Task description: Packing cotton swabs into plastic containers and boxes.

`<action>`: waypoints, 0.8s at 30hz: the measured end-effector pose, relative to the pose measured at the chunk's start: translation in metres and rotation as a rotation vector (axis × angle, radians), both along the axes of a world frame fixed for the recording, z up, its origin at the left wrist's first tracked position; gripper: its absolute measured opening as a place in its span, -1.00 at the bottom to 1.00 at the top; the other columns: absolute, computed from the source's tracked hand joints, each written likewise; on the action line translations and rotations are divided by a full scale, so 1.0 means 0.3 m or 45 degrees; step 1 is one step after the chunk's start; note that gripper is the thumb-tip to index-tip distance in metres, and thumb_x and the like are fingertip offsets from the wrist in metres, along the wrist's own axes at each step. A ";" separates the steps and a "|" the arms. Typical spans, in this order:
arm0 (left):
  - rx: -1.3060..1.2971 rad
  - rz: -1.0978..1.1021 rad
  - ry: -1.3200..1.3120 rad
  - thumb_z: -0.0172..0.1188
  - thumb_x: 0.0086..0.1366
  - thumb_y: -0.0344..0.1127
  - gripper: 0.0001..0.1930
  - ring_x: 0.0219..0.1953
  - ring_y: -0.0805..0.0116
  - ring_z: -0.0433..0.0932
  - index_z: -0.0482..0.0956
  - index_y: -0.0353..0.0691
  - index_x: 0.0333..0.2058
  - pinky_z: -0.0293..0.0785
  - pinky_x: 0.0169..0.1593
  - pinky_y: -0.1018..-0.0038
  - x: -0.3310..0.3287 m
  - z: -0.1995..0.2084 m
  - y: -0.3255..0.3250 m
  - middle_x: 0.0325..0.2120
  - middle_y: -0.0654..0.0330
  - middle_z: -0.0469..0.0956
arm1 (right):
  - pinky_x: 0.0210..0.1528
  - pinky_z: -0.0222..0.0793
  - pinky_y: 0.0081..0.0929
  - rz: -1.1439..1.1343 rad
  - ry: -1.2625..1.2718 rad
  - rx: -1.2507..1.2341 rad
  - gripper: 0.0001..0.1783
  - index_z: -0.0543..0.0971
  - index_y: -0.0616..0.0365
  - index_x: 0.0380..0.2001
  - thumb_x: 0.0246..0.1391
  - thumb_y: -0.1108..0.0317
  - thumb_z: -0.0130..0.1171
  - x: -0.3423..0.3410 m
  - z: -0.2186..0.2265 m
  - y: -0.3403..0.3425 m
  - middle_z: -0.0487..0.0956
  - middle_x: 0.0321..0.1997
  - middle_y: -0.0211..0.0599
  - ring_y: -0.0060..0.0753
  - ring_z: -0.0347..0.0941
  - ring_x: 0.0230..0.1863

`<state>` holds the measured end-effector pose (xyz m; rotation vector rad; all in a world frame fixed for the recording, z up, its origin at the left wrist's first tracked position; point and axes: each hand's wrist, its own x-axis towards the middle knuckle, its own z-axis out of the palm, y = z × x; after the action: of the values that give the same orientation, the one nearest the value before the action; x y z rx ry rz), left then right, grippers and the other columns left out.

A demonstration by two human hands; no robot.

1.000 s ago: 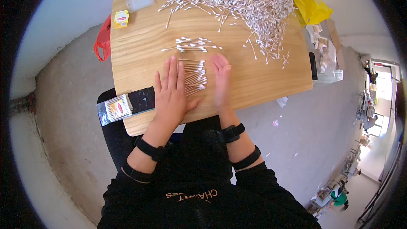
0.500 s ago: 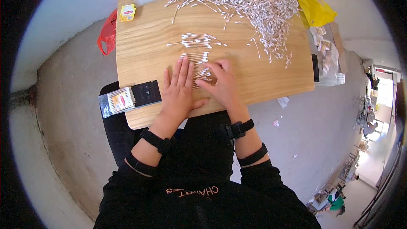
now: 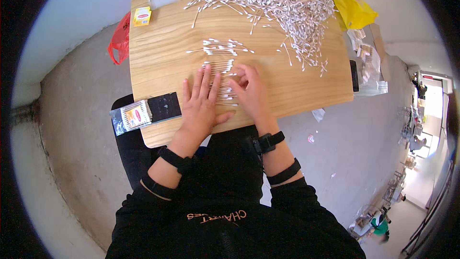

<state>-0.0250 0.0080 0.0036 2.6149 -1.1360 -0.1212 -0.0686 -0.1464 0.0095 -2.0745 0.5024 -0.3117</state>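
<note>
A light wooden table [image 3: 163,57] stands on a grey concrete floor. Near its front edge lies a small row of white cotton swabs [image 3: 221,80], lined up side by side. The left hand [image 3: 201,103] lies flat and spread on them; the right hand [image 3: 251,91], fingers curled, presses their other side.

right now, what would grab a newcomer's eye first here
Probably the big heap of cotton swabs sprawling over the far side of the wooden table. Next, the left hand lying flat and the right hand beside it, both on a small aligned batch of swabs at the near edge. A bright yellow bag sits at the far right corner.
</note>
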 end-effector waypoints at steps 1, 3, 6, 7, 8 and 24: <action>-0.007 0.002 -0.002 0.31 -0.18 0.30 0.15 0.41 0.17 -0.16 0.02 -0.10 0.33 -0.24 0.36 0.02 0.000 0.002 0.004 0.37 0.07 -0.11 | -0.31 0.40 -0.47 -0.007 0.021 -0.004 -0.80 0.56 0.18 -0.31 -0.08 0.44 0.28 0.002 0.001 -0.002 0.44 -0.34 -0.23 -0.35 0.44 -0.35; -0.015 0.002 -0.001 0.31 -0.19 0.30 0.16 0.41 0.17 -0.16 0.01 -0.11 0.33 -0.23 0.36 0.02 -0.006 0.022 0.002 0.37 0.06 -0.11 | -0.30 0.40 -0.48 -0.015 0.045 -0.008 -0.81 0.56 0.18 -0.32 -0.07 0.45 0.27 0.003 -0.007 -0.011 0.43 -0.33 -0.23 -0.36 0.44 -0.35; 0.100 0.039 0.043 0.31 -0.19 0.31 0.18 0.41 0.16 -0.16 0.01 -0.19 0.33 -0.23 0.36 0.03 -0.029 0.052 0.002 0.37 0.05 -0.11 | -0.29 0.40 -0.49 0.050 0.046 -0.001 -0.83 0.57 0.20 -0.34 -0.06 0.45 0.27 0.001 -0.021 -0.011 0.42 -0.32 -0.23 -0.35 0.44 -0.35; 0.093 0.021 0.051 0.31 -0.19 0.31 0.18 0.41 0.16 -0.16 0.00 -0.23 0.32 -0.22 0.37 0.04 -0.034 0.047 0.001 0.37 0.05 -0.11 | -0.30 0.41 -0.49 0.008 -0.025 0.029 -0.84 0.57 0.20 -0.35 -0.07 0.46 0.28 0.003 -0.027 -0.009 0.41 -0.32 -0.23 -0.36 0.45 -0.34; 0.086 0.008 0.057 0.30 -0.19 0.31 0.19 0.41 0.17 -0.16 0.00 -0.27 0.31 -0.21 0.37 0.05 -0.037 0.043 -0.001 0.37 0.04 -0.10 | -0.30 0.41 -0.48 -0.030 -0.097 0.058 -0.85 0.57 0.21 -0.37 -0.08 0.46 0.28 0.004 -0.036 -0.012 0.40 -0.33 -0.23 -0.36 0.46 -0.34; -0.045 -0.025 0.029 0.31 -0.16 0.27 0.12 0.40 0.16 -0.10 0.06 -0.24 0.30 -0.19 0.37 0.05 -0.052 0.012 0.024 0.35 0.01 -0.06 | 0.03 0.36 -0.47 0.033 -0.174 -0.014 -0.74 0.55 0.15 -0.20 -0.03 0.45 0.27 -0.058 -0.049 -0.041 0.42 -0.11 -0.29 -0.42 0.39 -0.03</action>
<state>-0.0406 0.0151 0.0072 2.5657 -1.1465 -0.1336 -0.0859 -0.1587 -0.0053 -2.0516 0.3917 -0.4388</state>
